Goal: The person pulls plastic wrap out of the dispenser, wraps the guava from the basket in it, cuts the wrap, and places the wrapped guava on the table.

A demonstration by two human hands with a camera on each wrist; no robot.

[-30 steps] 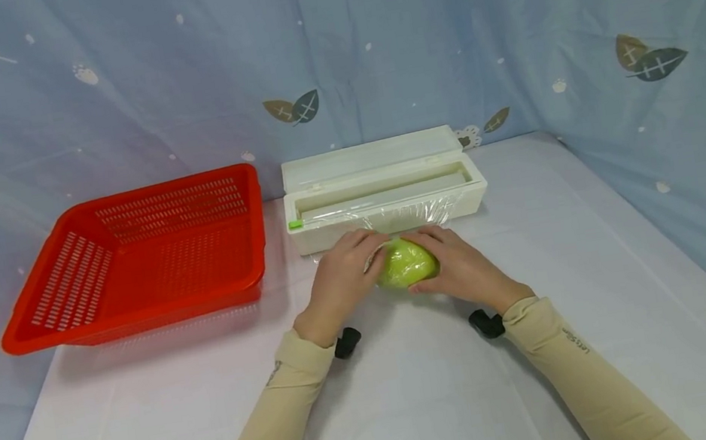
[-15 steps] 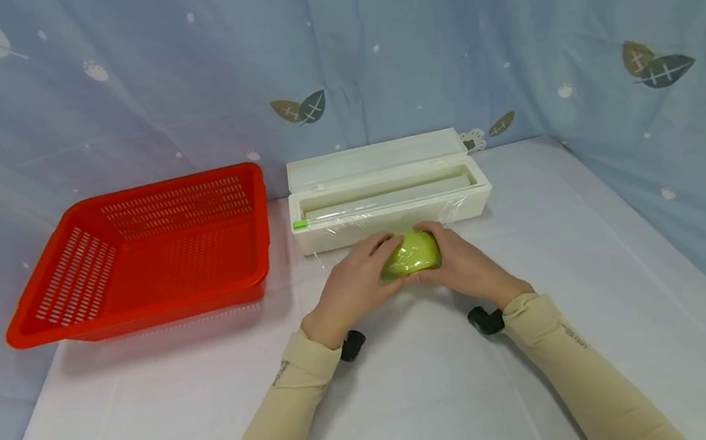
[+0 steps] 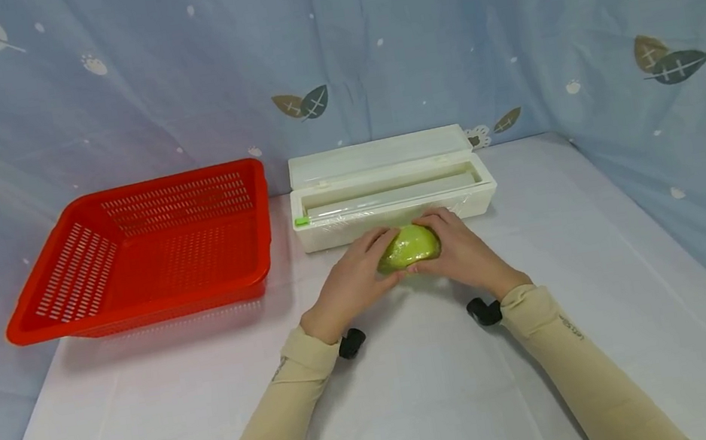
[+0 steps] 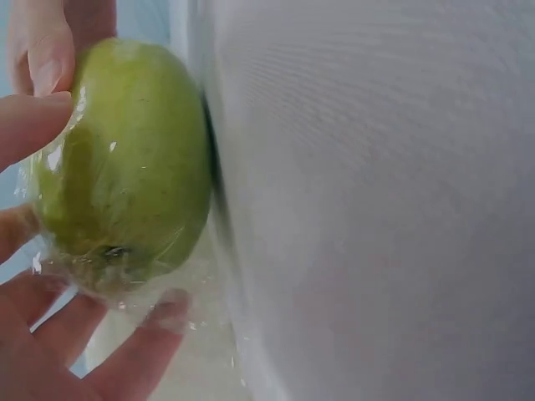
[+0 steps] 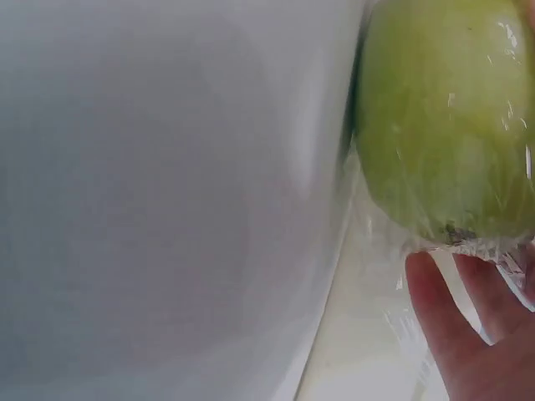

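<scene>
A smooth green fruit (image 3: 414, 244), wrapped in clear cling film (image 4: 79, 167), sits low at the table in front of the cling film box (image 3: 387, 219). My left hand (image 3: 354, 281) grips its left side, thumb and fingers curled about it. From the right, my right hand (image 3: 467, 252) holds the other side. In the left wrist view, fingertips press the crinkled film beneath the dark spot at the fruit's end. Bunched film also shows by the fingers in the right wrist view. The fruit's far side is partly hidden by my hands.
The white box stands with its lid (image 3: 378, 155) raised and a roll inside; a green slider (image 3: 301, 221) is at its left front. A red perforated basket (image 3: 188, 263) stands to the left. A patterned blue curtain (image 3: 182, 86) hangs behind the white-covered table (image 3: 434, 398).
The film stretched toward the box front shows less. My left hand has shifted slightly right and its grip on the fruit has changed; the fruit appears turned a little between both hands.
</scene>
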